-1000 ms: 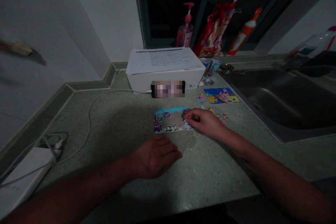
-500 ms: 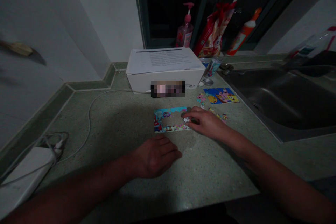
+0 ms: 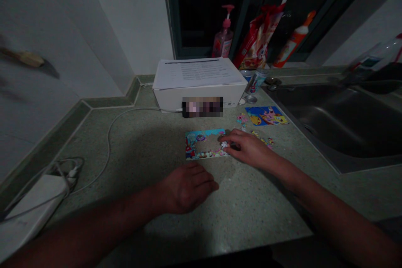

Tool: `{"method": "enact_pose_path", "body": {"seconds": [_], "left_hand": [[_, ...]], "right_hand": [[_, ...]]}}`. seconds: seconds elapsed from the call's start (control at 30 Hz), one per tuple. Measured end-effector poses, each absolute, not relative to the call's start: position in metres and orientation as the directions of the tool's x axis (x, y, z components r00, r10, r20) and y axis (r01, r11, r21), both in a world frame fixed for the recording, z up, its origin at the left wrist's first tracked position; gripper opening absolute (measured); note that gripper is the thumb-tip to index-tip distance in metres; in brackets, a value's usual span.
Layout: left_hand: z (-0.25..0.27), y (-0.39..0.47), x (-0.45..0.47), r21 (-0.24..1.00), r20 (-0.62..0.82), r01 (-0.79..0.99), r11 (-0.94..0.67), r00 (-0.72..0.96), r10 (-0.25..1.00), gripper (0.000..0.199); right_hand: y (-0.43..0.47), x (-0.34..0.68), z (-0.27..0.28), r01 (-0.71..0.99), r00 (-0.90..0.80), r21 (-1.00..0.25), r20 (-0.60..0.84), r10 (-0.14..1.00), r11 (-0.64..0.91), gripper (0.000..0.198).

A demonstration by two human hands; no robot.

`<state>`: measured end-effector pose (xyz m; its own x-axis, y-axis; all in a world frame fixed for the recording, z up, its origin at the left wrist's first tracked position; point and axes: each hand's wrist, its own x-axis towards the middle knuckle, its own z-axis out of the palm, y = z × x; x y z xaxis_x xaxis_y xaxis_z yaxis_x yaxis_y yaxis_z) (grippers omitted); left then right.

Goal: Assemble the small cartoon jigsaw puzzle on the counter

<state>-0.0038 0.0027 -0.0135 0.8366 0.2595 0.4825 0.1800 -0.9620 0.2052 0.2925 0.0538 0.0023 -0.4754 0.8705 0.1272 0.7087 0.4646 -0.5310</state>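
A partly assembled jigsaw puzzle (image 3: 190, 145) lies on the counter, its colourful border joined around a bare middle. My right hand (image 3: 248, 146) is over its right side, thumb and fingers closed on a small whitish puzzle piece (image 3: 224, 144). That hand covers part of the puzzle's right edge. Just below the puzzle, my left hand (image 3: 188, 187) rests on the counter with its fingers curled together; nothing shows in it, though its underside is hidden. Loose pink and blue puzzle pieces (image 3: 241, 118) lie beyond my right hand, and yellowish pieces (image 3: 270, 140) lie partly behind it.
A blue cartoon picture card (image 3: 266, 116) lies beside the metal sink (image 3: 339, 121). Behind the puzzle stands a white box (image 3: 201, 94) with a phone-like device (image 3: 202, 107) leaning on it. Its cable (image 3: 108, 142) runs left to a white power strip (image 3: 34, 209). A can (image 3: 257, 81) stands near the box.
The view has shifted slightly. Both hands stay in almost the same place, with the right still holding the whitish piece at the puzzle's right side.
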Motion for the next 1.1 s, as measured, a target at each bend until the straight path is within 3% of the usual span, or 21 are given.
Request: {"method": "enact_pose_path", "body": {"seconds": [0.3, 0.57, 0.87, 1.1], "left_hand": [[-0.013, 0.004, -0.004, 0.197, 0.49, 0.18, -0.964, 0.833, 0.256, 0.019], [-0.022, 0.007, 0.0, 0.204, 0.503, 0.318, -0.926, 0.778, 0.378, 0.02], [-0.025, 0.009, -0.004, 0.248, 0.356, 0.345, -0.905, 0.836, 0.417, 0.046], [-0.025, 0.009, -0.004, 0.272, 0.338, 0.357, -0.893, 0.834, 0.436, 0.043]], "right_hand": [[0.054, 0.294, 0.0, 0.7, -0.47, -0.55, 0.128, 0.874, 0.457, 0.026], [0.055, 0.295, 0.0, 0.716, -0.474, -0.509, 0.146, 0.868, 0.477, 0.03], [0.056, 0.295, 0.001, 0.725, -0.469, -0.511, 0.125, 0.874, 0.462, 0.023], [0.055, 0.292, 0.002, 0.734, -0.454, -0.518, 0.107, 0.884, 0.44, 0.023]]}}
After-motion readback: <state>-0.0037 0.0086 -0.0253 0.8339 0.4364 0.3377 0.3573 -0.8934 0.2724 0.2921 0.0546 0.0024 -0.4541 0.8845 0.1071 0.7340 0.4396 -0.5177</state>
